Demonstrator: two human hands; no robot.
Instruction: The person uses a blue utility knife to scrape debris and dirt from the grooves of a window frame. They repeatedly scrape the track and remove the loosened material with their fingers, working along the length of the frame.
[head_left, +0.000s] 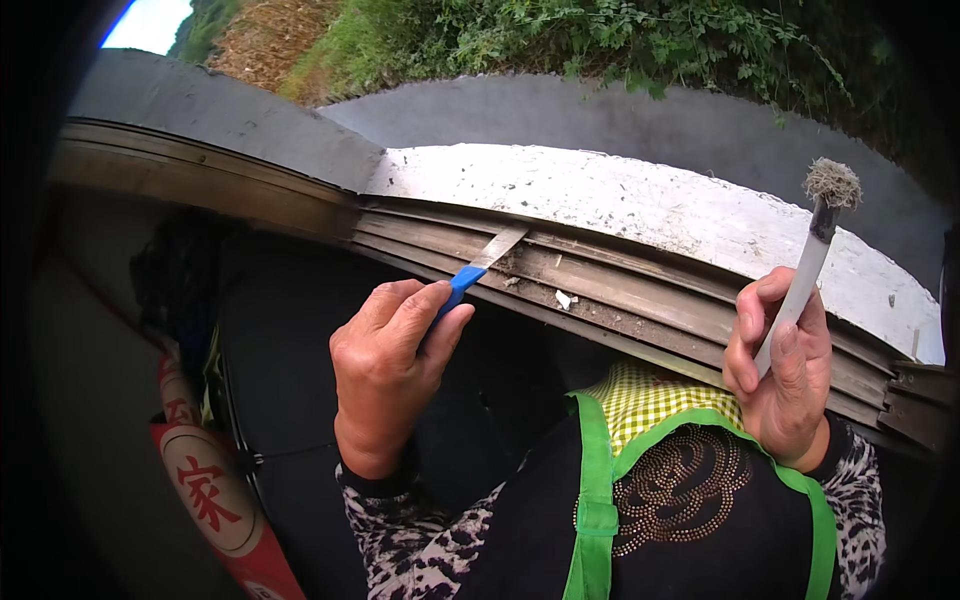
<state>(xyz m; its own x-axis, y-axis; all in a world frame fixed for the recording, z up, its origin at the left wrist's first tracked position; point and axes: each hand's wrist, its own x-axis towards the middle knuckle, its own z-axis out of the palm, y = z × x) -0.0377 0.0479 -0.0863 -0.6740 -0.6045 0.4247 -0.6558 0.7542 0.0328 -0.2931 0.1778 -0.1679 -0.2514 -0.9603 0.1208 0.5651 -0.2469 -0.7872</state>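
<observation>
My left hand (394, 367) grips the blue handle of a flat scraper (501, 246), whose metal blade lies across the grooves of a dirty window track (637, 296). Dirt and a small white fragment (563, 300) lie in the track, to the right of the blade. At the right, my right hand (784, 367) holds a white-handled brush (801, 289) upright, its worn, frayed bristle head pointing up above the white sill. The brush head touches nothing. The lower end of the scraper's handle is hidden in my left hand.
Beyond the track runs a white, speckled outer sill (585, 187), with a grey wall (615, 112) and leafy plants behind it. The frame's track continues to the upper left. A red and cream printed banner (210, 487) hangs or stands at the lower left, beside a dark surface.
</observation>
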